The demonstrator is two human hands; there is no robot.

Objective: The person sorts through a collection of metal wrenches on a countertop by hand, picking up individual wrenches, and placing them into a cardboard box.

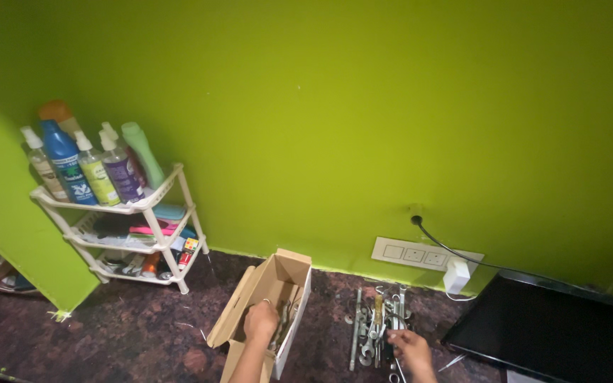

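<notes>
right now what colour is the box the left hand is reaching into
Plain brown cardboard box, flaps open; left hand inside it. Shows in the head view.

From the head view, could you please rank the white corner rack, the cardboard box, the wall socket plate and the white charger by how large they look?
1. White corner rack, largest.
2. Cardboard box, close behind; it lies nearer the camera, so this gap is unsure.
3. Wall socket plate.
4. White charger, smallest.
</notes>
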